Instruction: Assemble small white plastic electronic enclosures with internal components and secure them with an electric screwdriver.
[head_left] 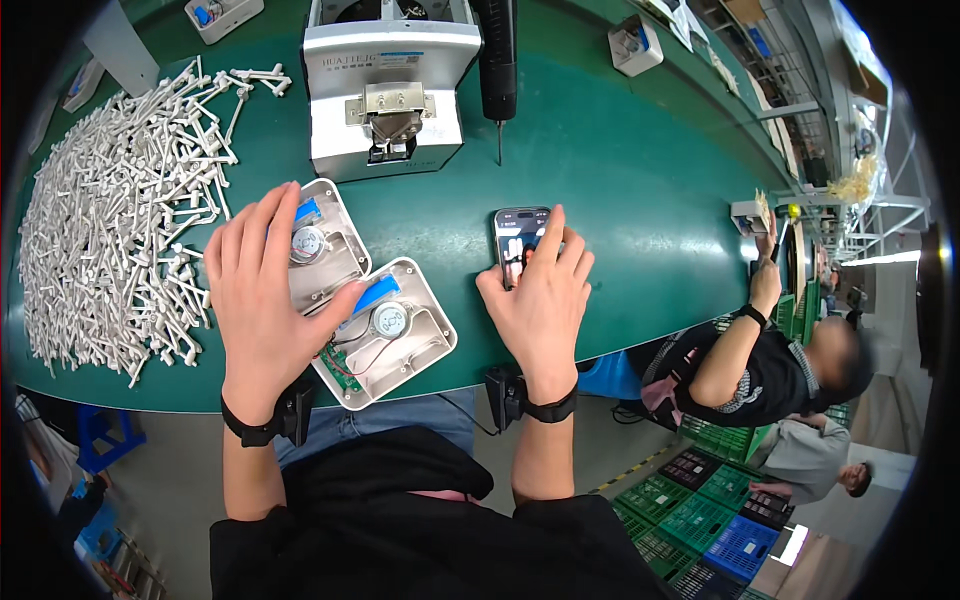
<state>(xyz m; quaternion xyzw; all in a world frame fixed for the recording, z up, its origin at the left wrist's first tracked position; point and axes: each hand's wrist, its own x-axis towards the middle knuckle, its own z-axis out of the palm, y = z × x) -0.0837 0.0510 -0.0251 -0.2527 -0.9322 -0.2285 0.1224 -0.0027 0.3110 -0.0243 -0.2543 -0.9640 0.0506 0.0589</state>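
My left hand [262,290] rests with fingers stretched over two white plastic housings and holds nothing. The nearer housing [440,328] lies tilted on the table, its inside showing a round speaker, a blue battery, wires and a green circuit board. Partly hidden under my fingers is the farther housing [345,245], with a similar round part and blue piece. My right hand [545,300] lies over a smartphone [508,222] with its screen lit, the fingers extended and the index finger along the phone's right side. Whether a fingertip presses the screen I cannot tell.
A large heap of white plastic rod-like parts [120,220] covers the left of the green table [640,240]. A metal screw-feeder machine [390,100] stands at the back beside a hanging black electric screwdriver [498,70]. A co-worker [760,370] sits at the right; stacked crates [700,510] stand behind.
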